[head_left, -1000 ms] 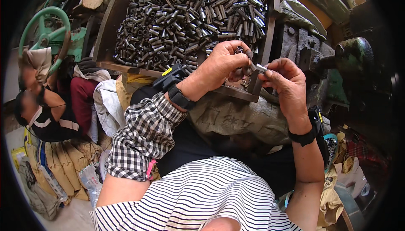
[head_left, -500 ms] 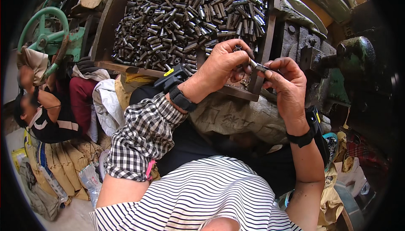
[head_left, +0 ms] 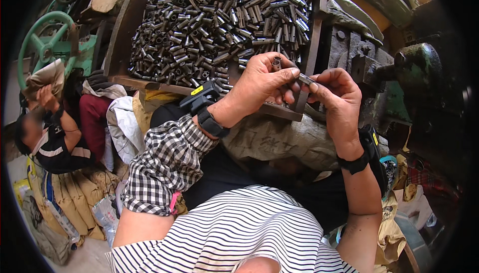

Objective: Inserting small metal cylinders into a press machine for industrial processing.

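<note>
In front of me, a short shiny metal tube (head_left: 306, 79) is stretched between my fingertips. My left hand (head_left: 262, 83) pinches its left end between thumb and fingers. A second metal tube (head_left: 277, 64) stands up out of the curled fingers of that same hand, its hollow end showing. My right hand (head_left: 341, 96) grips the other end of the first tube with thumb and forefinger. Both hands are over the near right corner of a wooden tray (head_left: 310, 58), which is heaped with loose metal tubes (head_left: 199, 33) of the same kind.
Dark, greasy machinery (head_left: 379, 68) stands close on the right. A grey cloth sack (head_left: 279, 140) lies below the tray. On the left, another person (head_left: 62, 138) holds a brown cloth beside a green handwheel (head_left: 45, 46). Stacked tan sacks (head_left: 72, 203) lie at lower left.
The upright tube in my left hand shows more above the fingers. Both hands still grip the first tube. The other person's arm and cloth have shifted, and the whole view has moved slightly.
</note>
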`<action>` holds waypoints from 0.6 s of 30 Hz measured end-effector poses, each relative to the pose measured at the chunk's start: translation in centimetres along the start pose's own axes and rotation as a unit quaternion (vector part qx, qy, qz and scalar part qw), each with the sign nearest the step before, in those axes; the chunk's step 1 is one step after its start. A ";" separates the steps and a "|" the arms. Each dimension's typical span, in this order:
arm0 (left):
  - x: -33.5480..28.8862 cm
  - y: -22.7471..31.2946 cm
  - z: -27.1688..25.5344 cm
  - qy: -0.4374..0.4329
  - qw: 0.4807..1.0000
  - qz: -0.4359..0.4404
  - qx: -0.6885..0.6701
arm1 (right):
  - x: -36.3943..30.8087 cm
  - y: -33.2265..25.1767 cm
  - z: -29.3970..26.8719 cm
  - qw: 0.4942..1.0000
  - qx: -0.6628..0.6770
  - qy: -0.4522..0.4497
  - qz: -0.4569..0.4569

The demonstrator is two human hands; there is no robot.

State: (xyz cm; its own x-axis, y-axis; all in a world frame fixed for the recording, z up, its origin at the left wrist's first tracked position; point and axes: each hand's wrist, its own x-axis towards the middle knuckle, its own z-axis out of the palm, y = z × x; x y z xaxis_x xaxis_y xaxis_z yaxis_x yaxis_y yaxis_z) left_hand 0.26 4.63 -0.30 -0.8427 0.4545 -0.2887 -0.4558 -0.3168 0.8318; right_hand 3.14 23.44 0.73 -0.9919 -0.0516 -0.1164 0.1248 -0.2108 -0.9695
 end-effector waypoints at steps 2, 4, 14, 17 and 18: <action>0.0 0.5 -0.3 -0.024 0.999 -0.012 0.019 | 0.2 -0.2 -0.5 0.997 0.058 -0.035 0.043; -0.1 0.9 -0.3 -0.069 0.992 -0.023 0.105 | 0.5 -0.9 -1.1 0.991 0.081 -0.060 0.092; -0.2 1.2 0.0 -0.120 0.989 -0.046 0.074 | 0.5 -1.2 -1.8 0.967 0.143 -0.167 0.125; -0.3 0.8 0.8 -0.081 0.983 0.005 0.166 | 0.5 -1.5 -1.2 0.982 0.112 -0.115 0.100; -0.2 0.9 0.4 -0.075 0.991 -0.015 0.112 | 0.4 -1.6 -1.0 0.981 0.109 -0.120 0.103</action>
State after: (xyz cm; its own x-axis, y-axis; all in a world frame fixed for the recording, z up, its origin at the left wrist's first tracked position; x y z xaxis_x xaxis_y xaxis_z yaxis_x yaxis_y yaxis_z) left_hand 0.20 4.59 0.70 -0.7701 0.5848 -0.2548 -0.3907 -0.1166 0.9131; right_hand 2.52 24.72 2.05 -0.9135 -0.3385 -0.2254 0.3507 -0.3747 -0.8583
